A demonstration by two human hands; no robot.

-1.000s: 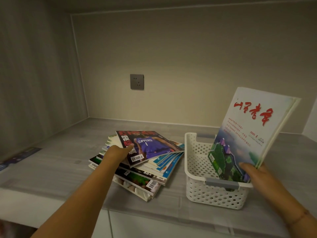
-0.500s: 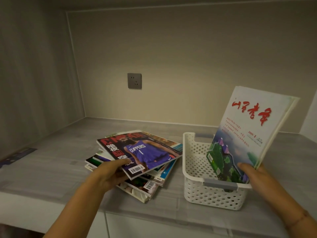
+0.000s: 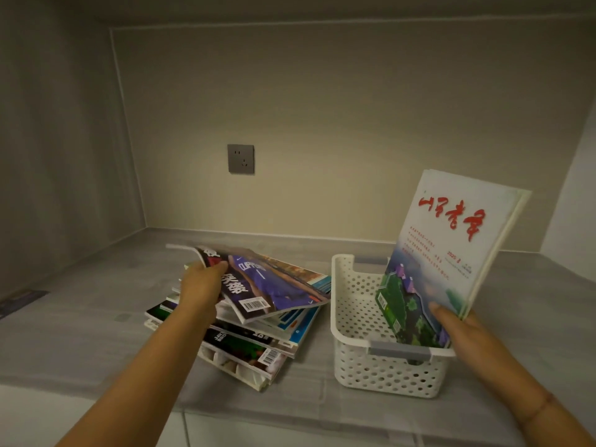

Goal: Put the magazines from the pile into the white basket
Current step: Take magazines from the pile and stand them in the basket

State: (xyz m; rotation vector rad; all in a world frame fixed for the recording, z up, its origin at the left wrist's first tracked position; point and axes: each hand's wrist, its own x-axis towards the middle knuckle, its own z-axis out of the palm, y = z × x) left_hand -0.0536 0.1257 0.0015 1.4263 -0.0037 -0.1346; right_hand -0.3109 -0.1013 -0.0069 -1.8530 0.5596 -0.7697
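A pile of magazines [image 3: 254,346] lies on the grey counter, left of the white perforated basket [image 3: 358,311]. My left hand [image 3: 201,287] grips the left edge of the top magazine, a basketball magazine [image 3: 274,285] with a purple-jersey player, and holds it tilted above the pile. My right hand [image 3: 458,330] holds a white magazine with red characters [image 3: 448,246] upright, its lower end inside the basket at the right side.
A grey wall socket [image 3: 241,158] sits on the back wall. Side walls close the alcove at left and right. The grey counter [image 3: 90,317] has its front edge near me. A dark flat item [image 3: 19,300] lies at the far left.
My left hand has lifted the basketball magazine off the pile and tilted its left edge up. The white magazine stays upright in the basket in my right hand.
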